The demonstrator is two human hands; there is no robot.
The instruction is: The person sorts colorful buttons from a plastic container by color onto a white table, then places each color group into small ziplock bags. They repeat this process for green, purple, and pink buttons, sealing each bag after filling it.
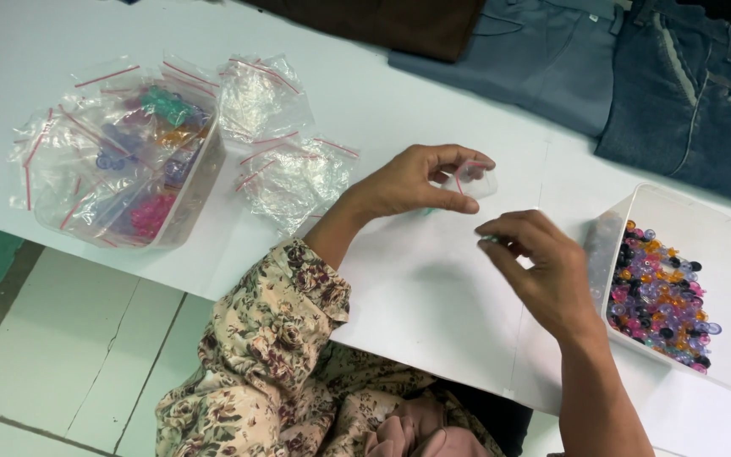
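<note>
We see the left hand (pixel 412 182) raised over the middle of the white surface (pixel 416 288), its fingers (pixel 458 155) clamped on a small clear zip bag (pixel 475 179) with a red seal strip; thumb below, the other fingers curled over the bag's top. The right hand (pixel 543 271) hovers just beside it, nearer the front edge, thumb and forefinger pressed together at the tips; we cannot tell whether anything sits between them.

Toward the right edge stands a white tub (pixel 721 245) holding a heap of small coloured beads (pixel 660 296) in purple, pink, orange and black. At the left edge a clear tub (pixel 184 199) holds filled zip bags of sorted beads (pixel 141 161), green, orange, purple and pink. Just beside it lie loose empty zip bags (pixel 285 161). Along the far edge rest folded trousers (pixel 628 76) in blue and grey denim. A floral sleeve (pixel 272 338) covers the left arm.
</note>
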